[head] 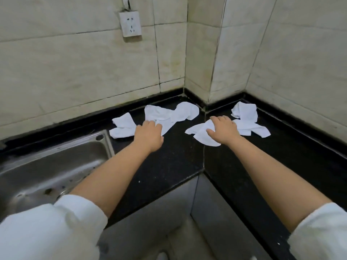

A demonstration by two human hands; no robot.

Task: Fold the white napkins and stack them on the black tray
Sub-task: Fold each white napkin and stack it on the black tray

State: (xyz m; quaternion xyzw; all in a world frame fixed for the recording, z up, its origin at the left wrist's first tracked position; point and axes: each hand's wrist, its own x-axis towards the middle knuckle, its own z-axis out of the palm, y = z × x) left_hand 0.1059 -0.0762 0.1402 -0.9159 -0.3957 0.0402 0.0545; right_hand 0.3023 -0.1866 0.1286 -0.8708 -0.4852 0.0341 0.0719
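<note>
both arms reached out over a black counter (169, 162) set into a tiled corner. the left hand (149, 135) lay on the near edge of a big crumpled napkin (165, 115), its fingers curled down into the cloth; whether they actually pinched a fold could not be told, since the fingertips were buried in white. the right hand (223, 131) pressed on a second napkin (201, 133), thumb spread to the left and fingers bent over the fabric's far side, seeming to gather it.

three more napkins lay loose and unfolded on the counter: one (123, 127) just left of the left hand, near the sink; one (251, 128) touching the right hand's outer side; one (244, 111) bunched behind it, close to the wall. the big napkin ran back toward the corner and may have been two pieces overlapping; the seam was hard to make out.

a steel sink (52, 166) filled the left, its near part hidden under the left sleeve (50, 229). a wall socket (130, 24) hung above, with a plug cut off by the top edge. the right sleeve (321, 233) ran out of the lower corner. cabinet fronts (187, 212) below the counter were dim and blurred.
</note>
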